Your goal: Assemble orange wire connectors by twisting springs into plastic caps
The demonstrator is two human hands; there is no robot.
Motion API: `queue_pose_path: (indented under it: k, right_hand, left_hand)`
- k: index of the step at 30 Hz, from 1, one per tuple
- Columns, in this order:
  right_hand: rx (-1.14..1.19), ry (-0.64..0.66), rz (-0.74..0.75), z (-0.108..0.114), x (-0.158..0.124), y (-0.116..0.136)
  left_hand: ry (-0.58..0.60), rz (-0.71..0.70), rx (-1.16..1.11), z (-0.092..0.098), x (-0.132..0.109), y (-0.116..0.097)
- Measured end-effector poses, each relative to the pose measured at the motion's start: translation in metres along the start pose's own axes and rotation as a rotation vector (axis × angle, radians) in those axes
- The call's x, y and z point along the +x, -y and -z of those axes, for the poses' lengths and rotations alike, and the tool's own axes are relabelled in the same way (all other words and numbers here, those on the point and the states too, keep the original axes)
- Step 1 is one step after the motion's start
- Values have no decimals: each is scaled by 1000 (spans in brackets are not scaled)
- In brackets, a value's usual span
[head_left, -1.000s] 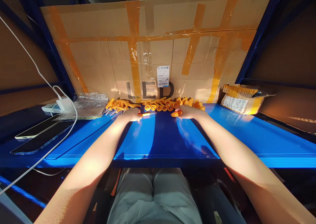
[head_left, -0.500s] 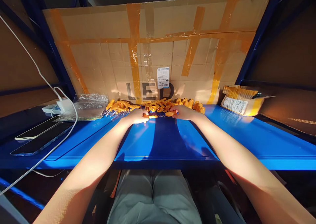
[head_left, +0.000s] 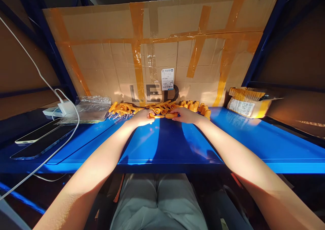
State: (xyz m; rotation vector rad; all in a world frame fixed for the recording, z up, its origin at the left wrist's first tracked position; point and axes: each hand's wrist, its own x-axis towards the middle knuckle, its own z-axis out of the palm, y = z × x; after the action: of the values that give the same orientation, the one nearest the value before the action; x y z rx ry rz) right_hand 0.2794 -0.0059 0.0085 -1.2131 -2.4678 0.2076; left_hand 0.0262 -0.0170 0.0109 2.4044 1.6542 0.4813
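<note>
My left hand point(head_left: 142, 117) is closed on one end of an orange threaded plastic piece point(head_left: 159, 116), held level just above the blue bench. Facing it, my right hand point(head_left: 185, 115) pinches an orange plastic sleeve point(head_left: 171, 115) lined up with that piece. The two parts meet or nearly meet; their exact join is too small to make out. Right behind the hands lie several orange hollow tubes point(head_left: 164, 111), open ends toward me. A heap of orange parts point(head_left: 124, 107) with metal springs point(head_left: 119, 116) lies left of my left hand. Several orange ribbed caps point(head_left: 195, 105) stand beyond my right hand.
A taped cardboard sheet point(head_left: 111, 64) walls off the back of the blue bench point(head_left: 167, 145). On the left are two phones point(head_left: 45, 142), a white charger with cable point(head_left: 66, 108) and clear plastic bags point(head_left: 91, 110). An open cardboard box point(head_left: 250, 105) sits at the right.
The sleeve in my right hand and the threaded piece in my left have come closer together. The bare spring seen between them is now mostly out of sight.
</note>
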Motion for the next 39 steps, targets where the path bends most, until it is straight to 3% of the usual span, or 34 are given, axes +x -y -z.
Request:
queue_pose_path:
  k: [6,14,25,32,39]
  right_hand:
    - [-14,15,45,-5,0,9]
    - [97,29,-8,-18,4,8]
    - [131,-7,-26,-16,4,12]
    - [372,40,-44,-13,2,4]
    - [697,36,-221,-13,1,-5]
  left_hand:
    - [-19,8,15,-1,-1,-6]
    - [47,58,74,2,-4,-10]
    - [7,44,75,3,-5,-13]
    - [2,69,108,3,-2,-7]
    - [2,74,116,5,-3,-4]
